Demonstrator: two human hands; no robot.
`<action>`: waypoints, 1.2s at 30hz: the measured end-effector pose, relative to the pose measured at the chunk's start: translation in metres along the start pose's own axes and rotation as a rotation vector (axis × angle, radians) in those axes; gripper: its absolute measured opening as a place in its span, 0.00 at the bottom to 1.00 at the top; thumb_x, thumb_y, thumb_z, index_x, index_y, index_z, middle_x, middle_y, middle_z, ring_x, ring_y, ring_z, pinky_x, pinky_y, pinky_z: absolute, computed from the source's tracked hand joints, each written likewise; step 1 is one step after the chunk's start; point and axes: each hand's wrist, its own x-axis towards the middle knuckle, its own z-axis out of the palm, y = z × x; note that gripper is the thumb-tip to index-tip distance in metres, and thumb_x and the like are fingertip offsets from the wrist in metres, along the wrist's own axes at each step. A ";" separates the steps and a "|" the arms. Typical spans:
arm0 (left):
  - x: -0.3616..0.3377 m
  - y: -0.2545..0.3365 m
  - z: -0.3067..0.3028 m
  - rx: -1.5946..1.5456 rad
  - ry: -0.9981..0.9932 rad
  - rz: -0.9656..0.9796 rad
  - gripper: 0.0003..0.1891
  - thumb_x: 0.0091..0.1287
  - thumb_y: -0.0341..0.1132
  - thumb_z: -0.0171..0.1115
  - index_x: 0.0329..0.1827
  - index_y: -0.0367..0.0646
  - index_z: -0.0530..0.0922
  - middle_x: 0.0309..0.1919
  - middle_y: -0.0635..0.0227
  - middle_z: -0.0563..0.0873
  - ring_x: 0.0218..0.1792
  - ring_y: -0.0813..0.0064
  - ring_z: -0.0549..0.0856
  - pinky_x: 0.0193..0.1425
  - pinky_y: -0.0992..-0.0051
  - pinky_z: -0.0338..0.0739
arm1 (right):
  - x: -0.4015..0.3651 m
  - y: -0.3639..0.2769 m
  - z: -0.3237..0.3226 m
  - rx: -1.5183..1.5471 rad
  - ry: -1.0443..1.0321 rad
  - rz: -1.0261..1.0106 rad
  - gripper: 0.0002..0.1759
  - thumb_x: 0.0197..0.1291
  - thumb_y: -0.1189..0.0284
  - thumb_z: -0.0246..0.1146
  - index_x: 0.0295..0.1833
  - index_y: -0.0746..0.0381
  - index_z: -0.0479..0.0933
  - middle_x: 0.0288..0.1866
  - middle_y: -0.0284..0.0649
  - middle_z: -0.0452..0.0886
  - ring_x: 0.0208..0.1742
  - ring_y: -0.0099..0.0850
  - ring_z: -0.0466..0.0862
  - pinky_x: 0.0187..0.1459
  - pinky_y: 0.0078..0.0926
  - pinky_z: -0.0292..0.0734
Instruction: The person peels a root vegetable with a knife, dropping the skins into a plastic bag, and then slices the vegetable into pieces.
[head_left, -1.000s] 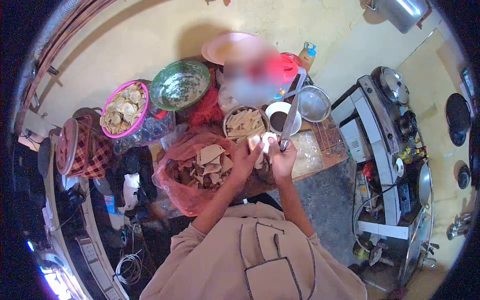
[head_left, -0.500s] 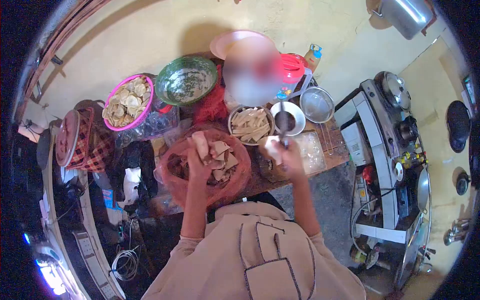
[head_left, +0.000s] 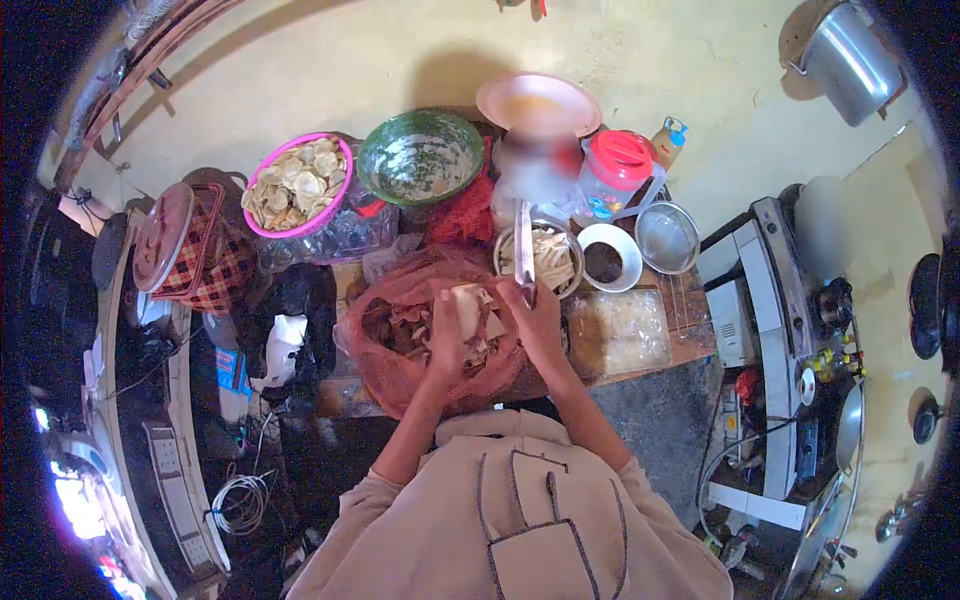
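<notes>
My left hand (head_left: 446, 335) is closed on a pale, blocky piece of root vegetable (head_left: 470, 303), perhaps cassava. Its fingers are partly hidden behind the piece. Beside it, my right hand (head_left: 538, 325) grips a knife (head_left: 523, 240) whose blade points up and away from me. Both hands are over a red plastic bag (head_left: 385, 375), opened wide, with brownish and pale peelings (head_left: 405, 325) inside. Just beyond the knife stands a metal bowl of pale cut sticks (head_left: 552, 255), partly covered by the blade.
Behind the bag are a pink basket of pale slices (head_left: 300, 185), a green basin (head_left: 420, 157) and a red-lidded jug (head_left: 615, 165). Right of the sticks stand a white bowl (head_left: 625, 250) with dark contents and a sieve (head_left: 668, 238). A stove (head_left: 775, 250) is farther right.
My right hand has moved left from beside the bag to its rim, bringing the knife close to my left hand. The white piece seen by my right hand no longer shows there. The view has shifted.
</notes>
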 end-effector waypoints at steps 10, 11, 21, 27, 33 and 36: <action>-0.005 0.024 0.093 -0.451 -0.211 -0.180 0.23 0.67 0.52 0.40 0.55 0.42 0.64 0.38 0.68 0.73 0.40 0.74 0.74 0.49 0.74 0.69 | -0.042 0.012 -0.038 0.262 0.230 -0.243 0.24 0.63 0.62 0.47 0.61 0.64 0.60 0.26 0.27 0.67 0.20 0.13 0.62 0.20 0.10 0.56; 0.000 0.020 0.097 -0.492 -0.230 -0.174 0.24 0.67 0.51 0.41 0.56 0.43 0.64 0.38 0.68 0.74 0.40 0.74 0.74 0.49 0.74 0.69 | -0.048 0.005 -0.040 0.364 0.226 -0.196 0.24 0.63 0.64 0.47 0.61 0.64 0.60 0.27 0.28 0.69 0.21 0.14 0.63 0.20 0.10 0.57; 0.005 0.001 0.132 -0.279 -0.255 -0.097 0.25 0.66 0.55 0.40 0.57 0.45 0.64 0.38 0.69 0.74 0.36 0.77 0.76 0.40 0.77 0.71 | -0.056 0.010 -0.057 0.008 0.347 -0.005 0.24 0.57 0.67 0.56 0.57 0.68 0.64 0.47 0.39 0.74 0.42 0.26 0.76 0.43 0.23 0.71; 0.006 -0.006 0.131 -0.357 -0.242 -0.020 0.25 0.66 0.55 0.39 0.56 0.45 0.62 0.41 0.66 0.75 0.40 0.73 0.77 0.44 0.75 0.72 | -0.067 -0.022 -0.056 -0.331 0.514 -0.292 0.25 0.62 0.57 0.46 0.56 0.64 0.68 0.45 0.46 0.78 0.39 0.35 0.80 0.40 0.23 0.73; 0.001 0.009 0.135 -0.417 -0.189 0.090 0.24 0.66 0.56 0.39 0.56 0.47 0.61 0.42 0.65 0.74 0.44 0.71 0.76 0.50 0.71 0.71 | -0.067 -0.016 -0.058 -0.643 0.502 -0.478 0.23 0.62 0.59 0.48 0.58 0.60 0.69 0.50 0.49 0.75 0.35 0.39 0.82 0.34 0.27 0.75; -0.003 0.019 0.139 -0.396 -0.137 0.129 0.24 0.66 0.56 0.40 0.55 0.47 0.62 0.41 0.66 0.73 0.41 0.72 0.75 0.47 0.72 0.71 | -0.070 -0.019 -0.058 -0.537 0.481 -0.412 0.22 0.61 0.60 0.50 0.57 0.60 0.70 0.44 0.49 0.78 0.26 0.37 0.80 0.28 0.28 0.74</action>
